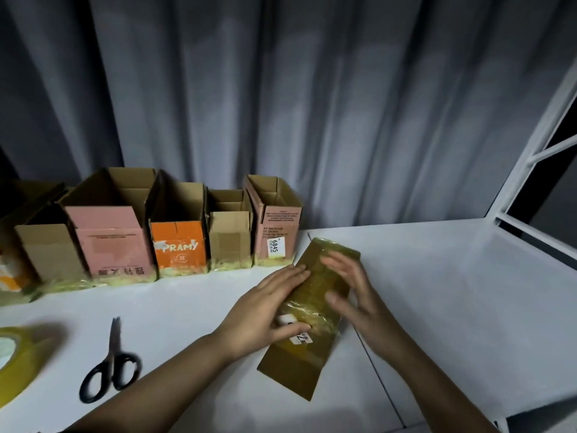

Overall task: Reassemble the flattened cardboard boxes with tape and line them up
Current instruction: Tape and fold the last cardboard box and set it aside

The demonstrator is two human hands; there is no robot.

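My left hand [265, 310] and my right hand [349, 289] both lie flat, fingers straight and released, pressing on the taped brown box [307, 317] that lies tilted on the white desk [437, 292] in front of me. Behind it, a row of opened boxes [175, 226] stands side by side along the grey curtain [281, 89]. To my left, black-handled scissors [110, 364] lie near a roll of yellowish tape [18, 364] at the desk's edge.
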